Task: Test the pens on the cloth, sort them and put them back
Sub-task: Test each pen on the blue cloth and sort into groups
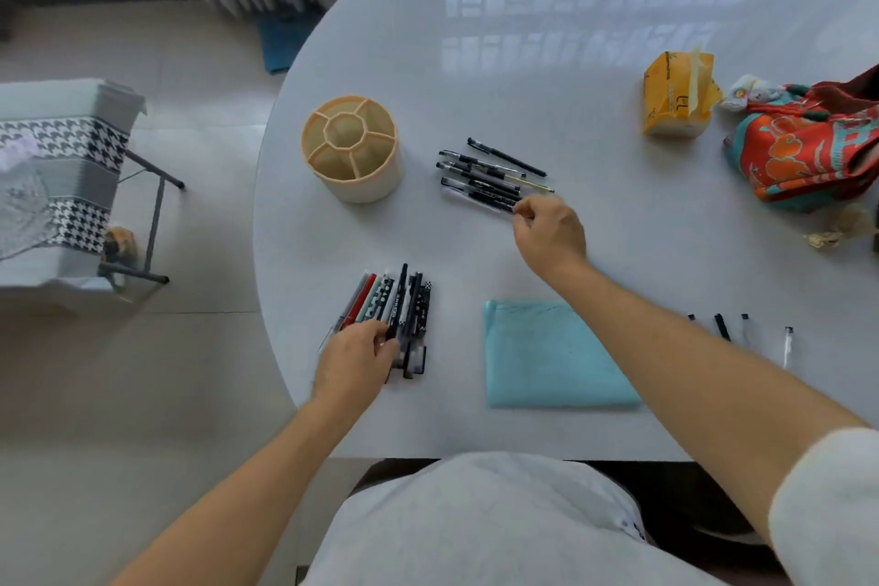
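Seen from the head camera, the person's left hand (354, 359) lies on the near end of a bundle of patterned pens (397, 305) at the left of the white table (594, 76); its fingers curl down onto the barrels, thumb against the bundle's right side, gripping them. Further out, the right hand (549, 233) reaches to the near end of a row of black and clear pens (485, 178), fingers bent inward with the fingertips (521, 210) pinching the ends of the nearest pens. Between the two arms a folded light blue cloth (547, 355) lies flat by the table's near edge. Beyond the patterned bundle, left of the black row, stands a round beige pen holder (354, 148) with divided compartments, nothing visible inside. Right of the right forearm, four separate pens (744, 333) lie well apart from each other. At the far right sit a yellow tissue pack (678, 95) and a red patterned bag (808, 148).
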Tool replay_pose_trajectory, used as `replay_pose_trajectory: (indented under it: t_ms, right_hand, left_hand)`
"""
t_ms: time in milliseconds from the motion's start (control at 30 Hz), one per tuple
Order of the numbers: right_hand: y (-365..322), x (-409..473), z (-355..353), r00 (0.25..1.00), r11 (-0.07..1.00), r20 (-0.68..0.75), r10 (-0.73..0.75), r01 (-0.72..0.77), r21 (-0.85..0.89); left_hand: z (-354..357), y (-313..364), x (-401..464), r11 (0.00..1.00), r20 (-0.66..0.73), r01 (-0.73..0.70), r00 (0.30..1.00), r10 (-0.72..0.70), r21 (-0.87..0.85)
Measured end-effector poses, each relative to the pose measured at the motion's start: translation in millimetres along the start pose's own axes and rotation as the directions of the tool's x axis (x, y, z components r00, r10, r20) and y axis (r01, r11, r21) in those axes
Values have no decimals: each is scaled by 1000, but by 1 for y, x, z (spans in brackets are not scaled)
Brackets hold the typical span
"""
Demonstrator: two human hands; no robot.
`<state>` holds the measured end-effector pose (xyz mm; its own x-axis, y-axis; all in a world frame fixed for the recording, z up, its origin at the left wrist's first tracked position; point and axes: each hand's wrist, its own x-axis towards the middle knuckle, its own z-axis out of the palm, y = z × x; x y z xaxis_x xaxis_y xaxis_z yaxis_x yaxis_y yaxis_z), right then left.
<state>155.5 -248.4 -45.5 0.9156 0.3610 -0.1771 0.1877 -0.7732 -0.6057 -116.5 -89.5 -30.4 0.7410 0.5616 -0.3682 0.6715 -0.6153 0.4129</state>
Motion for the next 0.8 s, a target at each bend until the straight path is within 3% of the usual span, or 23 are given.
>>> replay_pose_trajectory:
  t_ms: [167,433,500,600,700,800]
  right_hand:
    - [4,29,12,992,953,76,-99,116,-279]
    - [16,20,17,974,877,119,-192,225,-425]
    - [17,12,12,981,920,105,-165,191,-341]
    - [19,-15,-1,991,994,99,-95,100,-42]
    - [24,-61,-20,991,967,126,-42,9,254]
    - [36,-111,-37,986,926,167,-6,-57,372]
  left_hand:
    - [1,-17,-4,995,14,97,995,-97,26]
    - [5,-16,-3,999,-53,41,998,-42,-20]
    - [2,-7,-1,997,-94,-26,995,19,-70]
    - [-2,11,8,983,-146,-110,985,89,-144]
    - [-3,33,17,942,-137,-185,979,152,-281]
    - [-2,51,25,893,-41,-274,960,278,-357]
